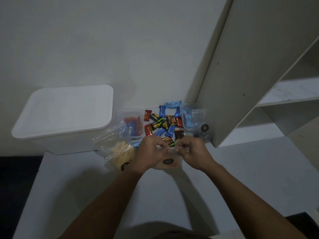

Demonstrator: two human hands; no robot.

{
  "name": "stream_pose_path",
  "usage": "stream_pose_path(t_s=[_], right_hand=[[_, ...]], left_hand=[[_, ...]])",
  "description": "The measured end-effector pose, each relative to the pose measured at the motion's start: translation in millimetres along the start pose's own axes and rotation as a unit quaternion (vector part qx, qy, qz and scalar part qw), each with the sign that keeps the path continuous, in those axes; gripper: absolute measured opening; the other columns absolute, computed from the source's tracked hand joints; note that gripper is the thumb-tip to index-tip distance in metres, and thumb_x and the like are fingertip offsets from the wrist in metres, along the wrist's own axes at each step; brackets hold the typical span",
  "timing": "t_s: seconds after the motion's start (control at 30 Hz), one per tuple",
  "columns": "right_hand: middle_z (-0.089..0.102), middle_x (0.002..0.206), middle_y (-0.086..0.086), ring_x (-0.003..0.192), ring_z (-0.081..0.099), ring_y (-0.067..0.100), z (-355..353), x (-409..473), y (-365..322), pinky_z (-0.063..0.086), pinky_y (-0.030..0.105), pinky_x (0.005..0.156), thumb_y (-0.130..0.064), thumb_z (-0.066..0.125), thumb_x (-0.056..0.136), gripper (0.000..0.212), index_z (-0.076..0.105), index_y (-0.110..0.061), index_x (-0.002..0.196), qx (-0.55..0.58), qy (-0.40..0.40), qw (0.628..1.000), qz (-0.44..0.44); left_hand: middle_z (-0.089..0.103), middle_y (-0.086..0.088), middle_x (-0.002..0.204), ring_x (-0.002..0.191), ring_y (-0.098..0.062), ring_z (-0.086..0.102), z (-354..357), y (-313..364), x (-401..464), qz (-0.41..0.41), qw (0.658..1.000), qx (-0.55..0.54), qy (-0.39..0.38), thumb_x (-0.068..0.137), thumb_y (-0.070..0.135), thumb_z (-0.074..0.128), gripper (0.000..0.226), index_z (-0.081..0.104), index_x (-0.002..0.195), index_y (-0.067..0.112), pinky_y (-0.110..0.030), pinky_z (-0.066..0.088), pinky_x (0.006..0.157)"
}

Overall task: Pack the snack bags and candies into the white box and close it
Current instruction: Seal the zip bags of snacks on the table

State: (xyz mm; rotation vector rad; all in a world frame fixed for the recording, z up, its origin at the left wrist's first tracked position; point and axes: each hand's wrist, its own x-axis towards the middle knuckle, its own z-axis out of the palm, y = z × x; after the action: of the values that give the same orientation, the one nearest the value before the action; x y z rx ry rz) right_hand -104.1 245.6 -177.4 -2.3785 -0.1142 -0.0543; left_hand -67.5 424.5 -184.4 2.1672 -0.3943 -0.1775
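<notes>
The white box (65,116) stands at the back left of the table with its lid on. My left hand (150,153) and my right hand (193,152) both pinch the top edge of a clear zip snack bag (170,163) with orange contents and a black sticker. A second clear bag of yellow chips (119,150) stands just left of my left hand. Beyond my hands lies a heap of several wrapped candies (164,125) in blue, red, black and brown.
A clear tub (133,124) with red and blue packs sits beside the box. A clear container with blue packs (187,118) and a clear bag with a black sticker (202,128) stand at the right. A grey shelf unit (259,83) rises on the right.
</notes>
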Motion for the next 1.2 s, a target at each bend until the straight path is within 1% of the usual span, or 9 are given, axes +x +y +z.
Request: stream_pose_path(t_s=[0.2,0.27,0.4,0.47,0.57,0.67,0.8,1.0,1.2], right_hand=[[0.067,0.080,-0.008,0.077,0.062,0.010,-4,4,2,0.047,0.024,0.070,-0.013,0.075,0.081,0.006,0.076,-0.019,0.082,0.021,0.016,0.999,0.046],[0.068,0.083,-0.007,0.081,0.063,0.009,-4,4,0,0.050,0.025,0.074,-0.013,0.074,0.082,0.007,0.075,-0.019,0.086,0.032,-0.001,0.998,0.048],[0.068,0.080,-0.007,0.079,0.064,0.009,-3,3,-3,0.053,0.029,0.073,-0.012,0.075,0.081,0.008,0.075,-0.018,0.085,0.031,0.016,0.998,0.052],[0.070,0.079,-0.005,0.076,0.064,0.008,-1,3,-3,0.055,0.030,0.072,-0.013,0.076,0.080,0.006,0.076,-0.018,0.082,0.021,0.045,0.998,0.047],[0.072,0.079,-0.004,0.072,0.065,0.007,2,5,-3,0.057,0.031,0.069,-0.014,0.077,0.079,0.005,0.077,-0.016,0.083,0.012,0.084,0.996,0.029],[0.072,0.077,0.000,0.068,0.065,0.011,3,6,-1,0.057,0.036,0.065,-0.014,0.079,0.077,0.005,0.077,-0.015,0.082,-0.002,0.110,0.994,0.006],[0.072,0.076,0.003,0.067,0.065,0.013,6,2,-4,0.057,0.035,0.062,-0.011,0.080,0.075,0.007,0.078,-0.013,0.082,-0.001,0.120,0.992,-0.030],[0.072,0.082,0.003,0.073,0.066,0.017,11,0,2,0.057,0.033,0.066,-0.009,0.080,0.075,0.014,0.077,-0.015,0.088,0.075,0.082,0.994,0.006],[0.073,0.081,-0.004,0.072,0.067,0.002,8,-1,2,0.054,0.019,0.065,-0.012,0.075,0.081,0.007,0.076,-0.019,0.084,0.195,0.005,0.977,0.088]], left_hand=[[0.067,0.009,0.078,0.078,-0.007,0.064,-9,-4,1,-0.047,0.997,-0.060,0.035,0.073,0.015,0.080,0.020,0.068,0.068,0.031,-0.021,0.056,0.060],[0.068,0.008,0.076,0.077,-0.008,0.064,-10,-5,1,-0.054,0.996,-0.051,0.044,0.073,0.016,0.080,0.021,0.068,0.066,0.032,-0.024,0.056,0.063],[0.070,0.007,0.081,0.075,-0.012,0.066,-9,-9,-3,-0.088,0.991,-0.086,0.061,0.073,0.019,0.080,0.007,0.075,0.076,0.021,-0.025,0.050,0.054],[0.067,0.008,0.089,0.077,-0.008,0.063,-8,-10,-4,-0.081,0.990,-0.083,0.079,0.069,0.023,0.083,0.020,0.072,0.086,0.019,-0.019,0.046,0.054],[0.057,0.002,0.074,0.060,-0.003,0.052,-10,-3,-6,-0.104,0.978,-0.107,0.146,0.066,0.025,0.085,0.031,0.061,0.081,0.013,-0.011,0.042,0.048],[0.056,-0.002,0.061,0.049,-0.003,0.053,-9,7,-8,-0.144,0.966,-0.188,0.106,0.080,0.028,0.074,0.028,0.063,0.069,0.005,-0.010,0.040,0.040],[0.068,-0.012,0.074,0.064,-0.015,0.063,-7,9,-9,-0.193,0.938,-0.287,0.027,0.086,0.028,0.068,0.028,0.072,0.085,0.001,-0.018,0.050,0.052],[0.068,-0.004,0.082,0.077,-0.014,0.063,-3,12,-7,-0.226,0.923,-0.309,0.032,0.090,0.012,0.060,0.012,0.071,0.086,0.009,-0.032,0.053,0.075],[0.069,-0.020,0.088,0.078,-0.023,0.065,-2,9,-9,-0.201,0.935,-0.291,0.028,0.088,0.007,0.062,0.011,0.072,0.087,0.004,-0.030,0.054,0.069]])
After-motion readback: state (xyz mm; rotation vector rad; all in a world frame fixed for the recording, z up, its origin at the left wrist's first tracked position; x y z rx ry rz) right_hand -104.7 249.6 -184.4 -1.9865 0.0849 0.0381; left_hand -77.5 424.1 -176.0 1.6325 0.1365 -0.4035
